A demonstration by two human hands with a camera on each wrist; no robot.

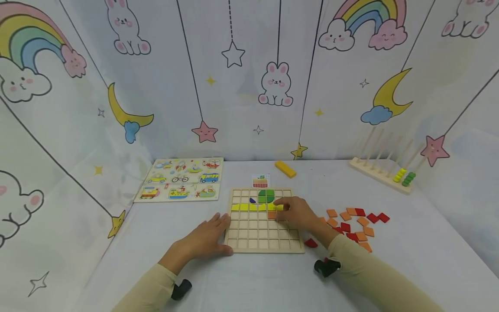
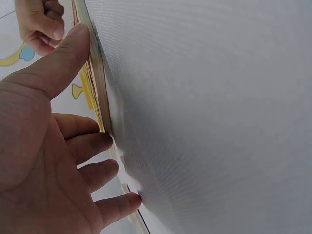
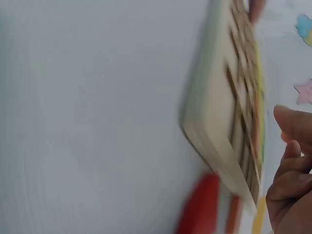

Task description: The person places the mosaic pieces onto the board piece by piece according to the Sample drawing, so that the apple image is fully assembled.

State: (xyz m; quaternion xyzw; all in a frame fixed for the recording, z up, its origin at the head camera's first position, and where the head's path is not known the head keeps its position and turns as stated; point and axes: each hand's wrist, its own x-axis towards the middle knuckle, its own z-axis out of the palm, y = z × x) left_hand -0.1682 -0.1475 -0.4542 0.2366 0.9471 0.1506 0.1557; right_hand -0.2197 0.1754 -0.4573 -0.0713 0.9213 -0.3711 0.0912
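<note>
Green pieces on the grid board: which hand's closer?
Right. The right hand is just to the right of the green pieces; the left hand is farther off, at the left edge of the grid board.

Your white table (image 1: 257,281) carries a puzzle (image 1: 180,179) far left, a gridded board (image 1: 263,234) centrally, yellow block (image 1: 286,169) far, loose tiles (image 1: 345,227) right, bead rack (image 1: 379,175) far right.

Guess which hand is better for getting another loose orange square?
Probably the right hand: the loose orange squares lie close by on the right. The left hand rests at the left edge of the board, farther away.
</note>
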